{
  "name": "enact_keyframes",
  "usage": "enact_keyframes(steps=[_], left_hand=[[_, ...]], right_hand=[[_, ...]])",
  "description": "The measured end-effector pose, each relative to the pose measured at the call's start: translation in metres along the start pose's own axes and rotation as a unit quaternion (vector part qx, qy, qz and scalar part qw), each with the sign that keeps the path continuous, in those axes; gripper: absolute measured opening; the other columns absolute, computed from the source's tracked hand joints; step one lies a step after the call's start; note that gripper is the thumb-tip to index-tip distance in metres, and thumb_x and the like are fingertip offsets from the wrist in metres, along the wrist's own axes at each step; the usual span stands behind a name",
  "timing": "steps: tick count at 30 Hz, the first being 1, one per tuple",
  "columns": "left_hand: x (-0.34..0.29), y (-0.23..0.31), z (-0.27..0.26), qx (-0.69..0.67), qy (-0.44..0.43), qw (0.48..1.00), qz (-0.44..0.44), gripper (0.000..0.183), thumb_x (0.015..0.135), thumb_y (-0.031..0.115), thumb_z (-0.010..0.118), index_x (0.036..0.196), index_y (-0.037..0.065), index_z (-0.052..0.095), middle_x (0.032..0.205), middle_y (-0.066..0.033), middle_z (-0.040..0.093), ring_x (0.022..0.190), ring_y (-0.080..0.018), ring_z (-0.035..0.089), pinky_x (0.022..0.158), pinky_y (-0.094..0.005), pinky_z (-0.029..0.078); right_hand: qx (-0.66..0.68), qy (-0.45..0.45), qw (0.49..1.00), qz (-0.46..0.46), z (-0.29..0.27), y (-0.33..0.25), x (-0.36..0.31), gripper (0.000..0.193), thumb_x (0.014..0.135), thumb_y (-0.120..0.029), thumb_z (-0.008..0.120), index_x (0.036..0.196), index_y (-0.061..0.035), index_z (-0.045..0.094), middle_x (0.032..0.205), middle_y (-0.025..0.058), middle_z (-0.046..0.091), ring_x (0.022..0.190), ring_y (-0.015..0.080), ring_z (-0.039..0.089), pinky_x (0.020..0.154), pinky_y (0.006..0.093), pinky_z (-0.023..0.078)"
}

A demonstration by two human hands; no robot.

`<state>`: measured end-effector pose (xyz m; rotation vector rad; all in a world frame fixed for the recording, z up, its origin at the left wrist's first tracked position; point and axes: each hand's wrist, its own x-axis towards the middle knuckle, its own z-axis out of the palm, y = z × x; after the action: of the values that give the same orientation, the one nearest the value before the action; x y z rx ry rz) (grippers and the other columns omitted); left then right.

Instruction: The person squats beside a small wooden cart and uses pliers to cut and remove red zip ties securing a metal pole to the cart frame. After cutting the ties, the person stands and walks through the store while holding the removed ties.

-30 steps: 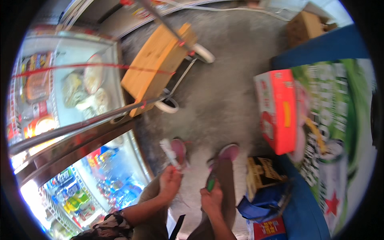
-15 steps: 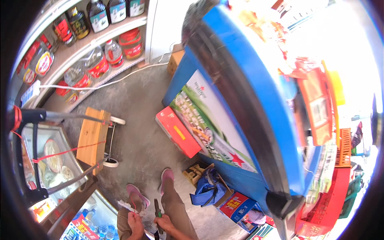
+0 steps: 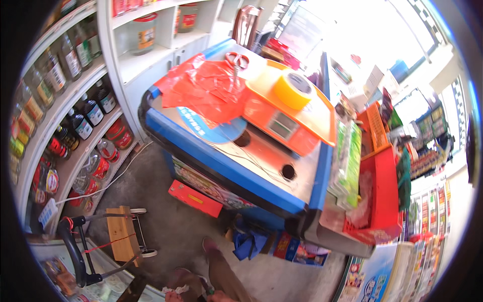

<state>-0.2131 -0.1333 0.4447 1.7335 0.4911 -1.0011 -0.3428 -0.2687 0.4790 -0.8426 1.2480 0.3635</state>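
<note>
Low in the view, my left hand [image 3: 174, 297] is cut off by the bottom edge, its fingers closed on a crumpled whitish strip [image 3: 177, 289]. My right hand [image 3: 219, 297] is beside it, also partly cut off, closed round a narrow dark tool [image 3: 205, 285] with a bit of green by the grip. Its exact kind cannot be made out. Both hands are in front of my trousered legs [image 3: 226, 277], above the concrete floor.
A blue-edged counter [image 3: 241, 176] carries red plastic bags [image 3: 201, 88], scissors [image 3: 236, 63], an orange tray [image 3: 329, 121] and a yellow tape roll [image 3: 294, 90]. A red box [image 3: 195, 199] lies against it. Left are bottle shelves [image 3: 108, 65] and a wheeled cart with a wooden box [image 3: 122, 234].
The view has tilted up, bringing the counter top and shelves into sight. Both hands now sit lower, partly beyond the bottom edge, still holding the whitish strip and the dark tool.
</note>
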Motion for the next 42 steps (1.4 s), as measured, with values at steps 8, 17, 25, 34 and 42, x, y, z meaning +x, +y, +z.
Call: enact_keyframes(steps=[8,17,25,34,42], left_hand=[[-0.013,-0.001,-0.024,-0.096,-0.026,0.995,0.029,0.013,0.092,0.014,0.048,0.079,0.013,0.043,0.052,0.002,0.038,0.037,-0.0073,0.033,0.031,-0.0224,0.024],[-0.039,0.031,-0.03,-0.173,-0.022,0.985,-0.011,0.012,0.092,0.016,0.05,0.082,0.014,0.043,0.051,0.0033,0.038,0.035,-0.0064,0.032,0.029,-0.0218,0.023],[-0.058,0.036,-0.041,-0.314,-0.024,0.943,-0.109,0.012,0.092,0.018,0.051,0.083,0.015,0.043,0.056,0.0021,0.039,0.038,-0.0073,0.032,0.033,-0.0223,0.023],[-0.106,0.052,-0.05,-0.369,-0.017,0.922,-0.114,0.016,0.091,0.021,0.054,0.081,0.014,0.044,0.057,0.0032,0.041,0.04,-0.0066,0.033,0.037,-0.0216,0.024],[-0.128,0.054,-0.063,-0.39,0.002,0.915,-0.098,0.015,0.09,0.02,0.056,0.081,0.014,0.045,0.056,0.003,0.041,0.04,-0.0073,0.033,0.037,-0.0223,0.022]], right_hand=[[-0.032,0.047,0.996,-0.069,-0.016,0.002,-0.023,0.02,0.078,-0.012,0.049,0.069,0.0002,0.063,0.064,0.01,0.063,0.051,0.0191,0.06,0.048,0.0323,0.048],[0.113,0.014,0.992,0.051,-0.023,-0.029,-0.046,0.014,0.072,-0.008,0.052,0.067,0.0014,0.062,0.063,0.011,0.061,0.05,0.0227,0.058,0.049,0.0347,0.044],[0.037,-0.017,0.999,0.007,-0.019,-0.046,-0.035,0.011,0.08,-0.008,0.053,0.08,0.0026,0.055,0.069,0.0127,0.059,0.053,0.0221,0.056,0.045,0.0333,0.047],[0.145,-0.039,0.982,0.111,-0.04,-0.043,0.002,0.014,0.083,-0.011,0.047,0.084,0.0025,0.05,0.071,0.0152,0.059,0.05,0.0254,0.054,0.045,0.0343,0.05],[0.067,-0.085,0.988,0.11,-0.036,-0.056,0.001,0.019,0.084,-0.013,0.042,0.094,0.0029,0.045,0.071,0.0161,0.058,0.056,0.0282,0.055,0.049,0.0377,0.05]])
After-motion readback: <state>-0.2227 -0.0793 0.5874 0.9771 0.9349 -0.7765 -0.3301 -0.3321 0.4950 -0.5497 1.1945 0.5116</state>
